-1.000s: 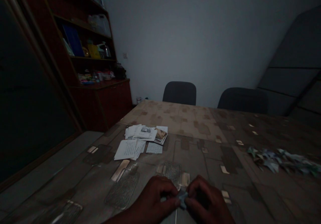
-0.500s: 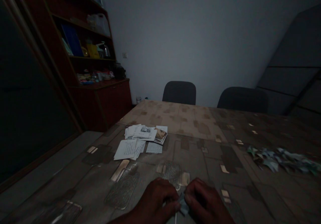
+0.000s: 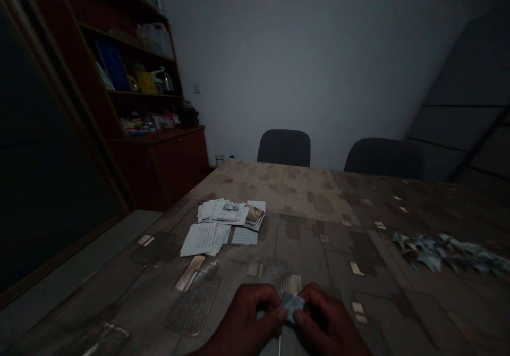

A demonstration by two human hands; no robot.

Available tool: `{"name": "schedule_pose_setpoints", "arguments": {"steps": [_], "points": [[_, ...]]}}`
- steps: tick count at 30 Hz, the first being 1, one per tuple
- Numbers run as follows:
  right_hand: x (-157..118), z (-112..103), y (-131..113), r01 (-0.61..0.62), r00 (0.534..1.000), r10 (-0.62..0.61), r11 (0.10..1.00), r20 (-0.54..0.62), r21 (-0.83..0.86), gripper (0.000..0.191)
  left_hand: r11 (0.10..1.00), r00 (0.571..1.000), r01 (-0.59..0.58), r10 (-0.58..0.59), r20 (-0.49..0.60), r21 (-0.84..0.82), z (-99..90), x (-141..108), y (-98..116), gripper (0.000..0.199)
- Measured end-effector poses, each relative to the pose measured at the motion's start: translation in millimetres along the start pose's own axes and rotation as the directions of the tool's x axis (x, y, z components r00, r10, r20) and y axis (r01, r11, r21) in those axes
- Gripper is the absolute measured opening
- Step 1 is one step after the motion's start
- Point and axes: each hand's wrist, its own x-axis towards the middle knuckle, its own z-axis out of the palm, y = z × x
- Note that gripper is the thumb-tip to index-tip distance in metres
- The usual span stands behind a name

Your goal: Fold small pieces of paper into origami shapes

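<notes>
Between my two hands, at the near edge of the view, is a small folded piece of pale blue-grey paper (image 3: 293, 305). My left hand (image 3: 258, 313) pinches its left side between thumb and forefinger. On the right side, my right hand (image 3: 324, 316) grips it with thumb and fingers. The paper is held just above the patterned tablecloth (image 3: 235, 292). Farther off and to the left lies a loose pile of printed paper sheets (image 3: 229, 212), with more sheets (image 3: 203, 238) in front of it. A heap of folded paper pieces (image 3: 446, 252) sits at the right.
Two dark chairs (image 3: 283, 147) stand along the table's far side, against a pale wall (image 3: 303, 58). At the left is a reddish-brown cabinet (image 3: 179, 159) with shelves of household items, including a kettle (image 3: 167, 81). The room is dim.
The folded paper has been turned and lifted slightly, so a flatter, broader face shows between my fingers. Both hands stay in nearly the same place.
</notes>
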Motion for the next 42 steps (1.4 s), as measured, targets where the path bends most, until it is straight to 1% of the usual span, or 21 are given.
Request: {"name": "schedule_pose_setpoints", "arguments": {"steps": [4,6,9,11,14,18,22,26,29,32,36,39,42], "points": [[0,-2,-5,-0.019,1.0,0.019,0.999,0.015,0.033,0.025,0.998,0.997,-0.005,0.009,-0.077,0.058,-0.3,-1,0,0.02],[0,-3,-7,-0.033,0.999,0.032,0.998,0.021,0.051,0.026,1.0,0.999,-0.001,0.002,-0.054,0.015,-1.3,-1,-4,0.021],[0,-5,-9,-0.054,0.998,0.05,0.993,0.044,0.105,0.029,0.998,1.0,0.006,-0.005,0.012,-0.067,-3.2,0,-10,0.025],[0,-4,-8,-0.066,0.997,0.059,0.99,0.057,0.123,0.028,0.997,1.0,0.003,0.0,0.031,-0.076,-3.8,1,-10,0.025],[1,-3,-6,-0.051,0.998,0.05,0.997,0.033,0.061,0.023,1.0,1.0,-0.004,0.004,0.003,-0.021,-2.7,1,-4,0.018],[2,0,-3,0.003,1.0,-0.004,0.998,-0.029,-0.059,0.015,0.993,0.999,-0.032,0.036,-0.03,0.113,1.4,1,5,0.007],[2,2,0,0.062,0.996,-0.069,0.991,-0.05,-0.121,0.012,0.985,0.998,-0.028,0.036,-0.047,0.168,3.7,2,4,0.009],[0,3,1,0.1,0.994,-0.107,0.979,-0.031,-0.18,0.01,0.98,0.997,-0.017,0.032,-0.073,0.2,2.5,1,1,0.008],[-1,0,-2,0.113,0.993,-0.116,0.979,-0.007,-0.17,0.014,0.989,0.998,-0.01,0.02,-0.061,0.149,0.9,1,-5,0.012],[-1,-2,-5,0.082,0.997,-0.083,0.989,-0.001,-0.119,0.018,0.999,0.998,0.007,-0.004,-0.055,0.045,-0.9,2,-10,0.011],[2,-2,-5,0.021,0.999,-0.023,0.996,-0.025,-0.082,0.02,0.998,1.0,0.024,-0.025,-0.009,-0.06,-3.1,4,-4,0.014],[2,-2,-4,0.016,0.999,-0.019,0.997,-0.049,-0.075,0.019,0.997,0.999,0.047,-0.048,-0.003,-0.064,-2.7,4,3,0.012],[1,-1,-4,0.043,0.999,-0.046,0.995,-0.029,-0.092,0.014,1.0,0.999,0.028,-0.028,-0.038,0.002,-0.2,4,6,0.013]]}}
